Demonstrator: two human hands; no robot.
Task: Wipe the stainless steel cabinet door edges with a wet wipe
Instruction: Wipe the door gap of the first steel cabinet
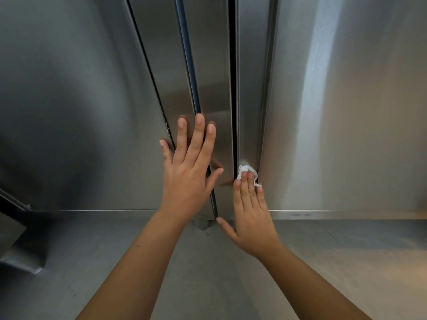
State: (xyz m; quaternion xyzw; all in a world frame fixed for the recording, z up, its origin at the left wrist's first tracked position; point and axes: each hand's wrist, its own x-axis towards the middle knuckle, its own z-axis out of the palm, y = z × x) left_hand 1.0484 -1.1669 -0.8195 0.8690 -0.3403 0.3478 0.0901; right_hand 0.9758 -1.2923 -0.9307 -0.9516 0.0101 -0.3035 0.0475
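Observation:
Two stainless steel cabinet doors fill the view: the left door (69, 100) and the right door (346, 112), meeting at a dark vertical gap in the middle. My left hand (189, 172) lies flat with straight fingers on the left door's edge strip (208, 77), over its black gasket. My right hand (249, 213) presses a small white wet wipe (248, 170) with straight fingers against the right door's edge strip (251, 88), just right of the gap. Most of the wipe is hidden under the fingertips.
Below the doors runs a horizontal steel ledge (335, 250) toward me. A dark angled metal part (13, 204) juts in at the lower left. The door handle channel (268, 77) runs vertically beside the wipe.

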